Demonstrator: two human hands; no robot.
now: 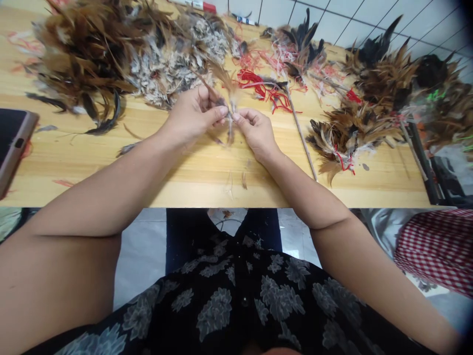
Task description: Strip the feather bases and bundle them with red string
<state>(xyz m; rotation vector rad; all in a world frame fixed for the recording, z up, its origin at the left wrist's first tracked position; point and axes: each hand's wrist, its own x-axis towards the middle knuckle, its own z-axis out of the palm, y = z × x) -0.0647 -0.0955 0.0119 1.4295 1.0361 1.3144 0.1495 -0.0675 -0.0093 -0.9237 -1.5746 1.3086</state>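
Both my hands meet over the middle of the wooden table, close together. My left hand (197,111) is closed, with thumb and fingers pinching a few brown feathers (223,79) whose tips point up and away. My right hand (256,129) pinches the lower, fluffy part of the same feathers with thumb and forefinger. Some wispy grey down hangs below the fingertips, slightly blurred. Just behind my left hand lies a large heap of brown feathers (92,44) with pale, fluffy quill ends (162,66). Red string (258,84) lies tangled beyond my right hand.
A thin stick (301,130) lies right of my right hand. Bundles of brown and black feathers (354,123) cover the right side, one tied with red string. A phone (15,143) rests at the left edge. Markers (195,5) lie at the back, before a tiled wall (340,19).
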